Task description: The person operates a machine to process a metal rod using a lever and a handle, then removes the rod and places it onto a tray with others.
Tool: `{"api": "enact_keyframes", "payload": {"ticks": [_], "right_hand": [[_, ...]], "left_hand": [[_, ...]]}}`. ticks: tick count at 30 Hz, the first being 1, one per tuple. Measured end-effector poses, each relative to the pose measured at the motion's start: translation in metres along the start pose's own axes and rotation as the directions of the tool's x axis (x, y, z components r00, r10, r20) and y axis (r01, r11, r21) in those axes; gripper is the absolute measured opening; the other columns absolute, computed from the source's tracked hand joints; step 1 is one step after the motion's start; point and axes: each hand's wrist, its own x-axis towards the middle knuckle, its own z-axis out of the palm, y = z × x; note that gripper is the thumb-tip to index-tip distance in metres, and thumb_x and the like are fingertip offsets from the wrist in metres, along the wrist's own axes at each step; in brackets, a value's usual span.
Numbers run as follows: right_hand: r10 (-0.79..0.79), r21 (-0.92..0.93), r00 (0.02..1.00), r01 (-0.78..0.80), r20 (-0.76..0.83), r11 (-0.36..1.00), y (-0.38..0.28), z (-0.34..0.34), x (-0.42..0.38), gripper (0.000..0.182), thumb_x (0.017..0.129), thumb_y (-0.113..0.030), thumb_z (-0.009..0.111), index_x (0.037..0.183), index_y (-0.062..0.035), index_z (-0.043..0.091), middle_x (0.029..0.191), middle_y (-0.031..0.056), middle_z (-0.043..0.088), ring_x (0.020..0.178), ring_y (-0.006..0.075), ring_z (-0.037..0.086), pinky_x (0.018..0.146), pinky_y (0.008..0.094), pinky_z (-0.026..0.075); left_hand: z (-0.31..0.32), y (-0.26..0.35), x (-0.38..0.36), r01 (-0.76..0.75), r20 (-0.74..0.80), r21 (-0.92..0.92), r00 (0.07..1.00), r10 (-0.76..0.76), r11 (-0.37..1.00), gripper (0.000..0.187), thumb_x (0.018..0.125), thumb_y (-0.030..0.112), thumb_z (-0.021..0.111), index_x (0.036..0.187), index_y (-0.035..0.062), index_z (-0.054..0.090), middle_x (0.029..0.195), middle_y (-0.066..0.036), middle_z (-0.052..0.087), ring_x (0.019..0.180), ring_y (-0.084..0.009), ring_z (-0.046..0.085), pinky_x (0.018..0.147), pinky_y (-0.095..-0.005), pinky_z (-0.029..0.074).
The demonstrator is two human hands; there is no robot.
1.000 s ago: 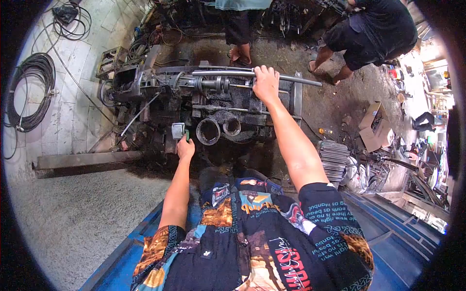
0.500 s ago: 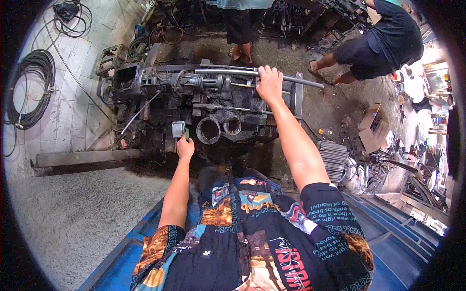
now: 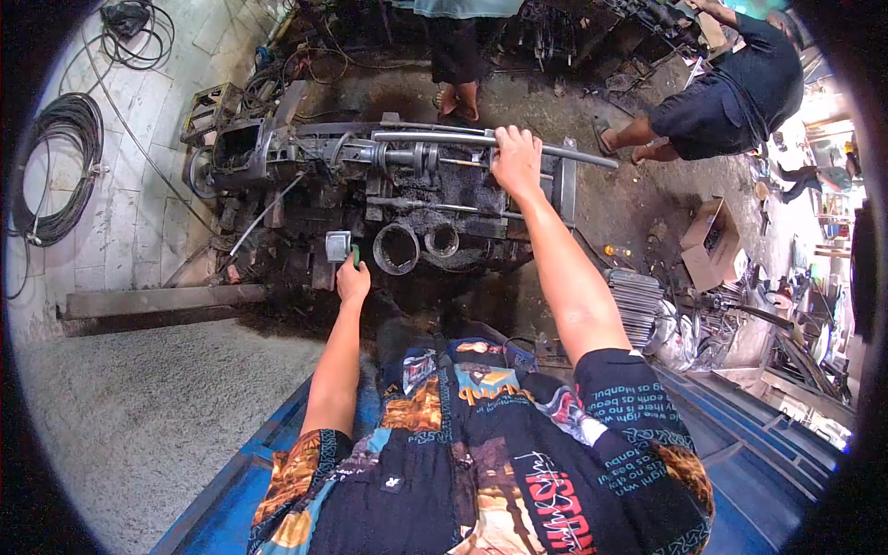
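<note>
In the head view, a dark, stained workshop floor (image 3: 601, 217) spreads around a greasy metal machine (image 3: 398, 162), with pale tiles (image 3: 139, 185) at the left and a coil of black cable (image 3: 60, 166) against them. A rough grey surface (image 3: 176, 398) fills the lower left, and blue metal framing (image 3: 217, 499) shows on both sides of the wearer's body. On the right are an open cardboard box (image 3: 712, 264), a ribbed metal part (image 3: 634, 310) and a bright, cluttered area. One person in dark shorts (image 3: 458, 46) stands beyond the machine; another person in dark clothes (image 3: 731, 97) leans at the upper right. A long grey metal tube (image 3: 430, 138) lies across the far part of the machine, its long axis running left to right, nearly level, with the right end angled slightly toward the wearer and reaching out past the machine's edge. The right hand (image 3: 517, 165) is laid over the tube to the right of its middle, fingers bent across it; whether they close underneath cannot be seen. The left hand (image 3: 351, 279) is closed around the green handle of a tool (image 3: 339, 247) with a boxy grey head, just left of a large round metal ring (image 3: 397, 249).
</note>
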Motion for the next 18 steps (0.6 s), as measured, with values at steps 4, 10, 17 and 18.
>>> {"api": "enact_keyframes", "payload": {"ticks": [4, 10, 17, 18], "right_hand": [[0.002, -0.016, 1.000, -0.002, 0.006, 1.000, -0.002, 0.000, 0.001, 0.025, 0.072, -0.006, 0.062, 0.097, -0.0096, 0.059, 0.096, 0.0089, 0.056, 0.099, 0.0305, 0.053, 0.089, 0.0455, 0.040], [0.004, -0.003, 1.000, -0.004, 0.001, 1.000, -0.001, -0.004, 0.000, 0.027, 0.072, -0.005, 0.062, 0.098, -0.0097, 0.059, 0.096, 0.0087, 0.056, 0.099, 0.0304, 0.053, 0.089, 0.0453, 0.040], [-0.005, 0.014, 1.000, 0.005, -0.012, 1.000, 0.004, -0.002, -0.001, 0.027, 0.071, -0.004, 0.061, 0.097, -0.0092, 0.059, 0.095, 0.0086, 0.056, 0.098, 0.0302, 0.053, 0.088, 0.0453, 0.040], [-0.005, 0.014, 1.000, 0.005, -0.011, 1.000, 0.003, -0.002, -0.001, 0.027, 0.071, -0.004, 0.061, 0.097, -0.0092, 0.059, 0.095, 0.0086, 0.056, 0.098, 0.0302, 0.053, 0.088, 0.0453, 0.040]], "left_hand": [[0.013, -0.009, 0.005, -0.042, -0.071, 0.000, 0.997, 0.041, 0.999, 0.042, 0.090, 0.025, 0.060, 0.128, 0.0102, 0.060, 0.112, -0.025, 0.065, 0.104, -0.0435, 0.061, 0.089, -0.0495, 0.049], [0.010, -0.008, 0.004, -0.071, -0.062, -0.009, 0.996, 0.071, 0.997, 0.041, 0.090, 0.024, 0.060, 0.128, 0.0103, 0.060, 0.111, -0.027, 0.064, 0.103, -0.0439, 0.061, 0.088, -0.0499, 0.049], [0.010, -0.008, 0.004, -0.069, -0.040, 0.001, 0.997, 0.069, 0.998, 0.041, 0.090, 0.023, 0.061, 0.129, 0.0110, 0.059, 0.111, -0.025, 0.065, 0.103, -0.0435, 0.061, 0.088, -0.0502, 0.049], [0.009, -0.006, 0.003, -0.056, -0.038, 0.000, 0.998, 0.056, 0.998, 0.041, 0.090, 0.023, 0.061, 0.130, 0.0113, 0.059, 0.111, -0.025, 0.065, 0.103, -0.0433, 0.061, 0.088, -0.0502, 0.049]]}}
